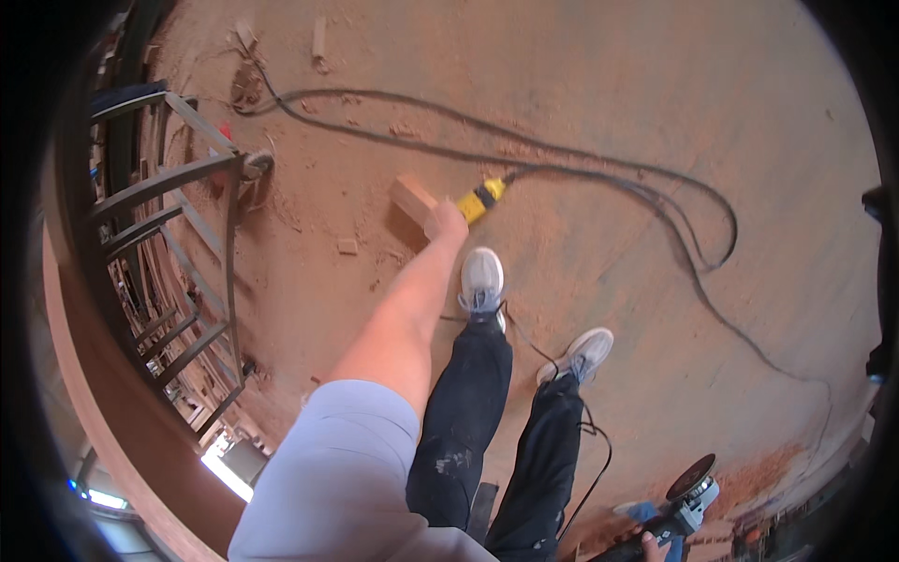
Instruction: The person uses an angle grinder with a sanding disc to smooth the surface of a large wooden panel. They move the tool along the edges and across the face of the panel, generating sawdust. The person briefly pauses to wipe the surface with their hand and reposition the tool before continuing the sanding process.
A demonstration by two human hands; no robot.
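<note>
Yellow tool (473, 208), black-banded, corded; left fingers (454, 214) unclear, right fingers (649, 540) around grinder (693, 506).

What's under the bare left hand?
A rectangular brown wooden block and yellow-and-black power tool show at its edges; anything directly beneath the left hand is hidden.

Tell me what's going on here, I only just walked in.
A person is leaning over a dusty floor with both hands occupied. The left hand is down at the near end of a yellow-and-black corded device, beside a wooden block; its exact grip is hard to make out. The right hand, at the lower edge, holds an angle grinder. A dark cord lies looped across the floor, among scattered wood bits.
</note>
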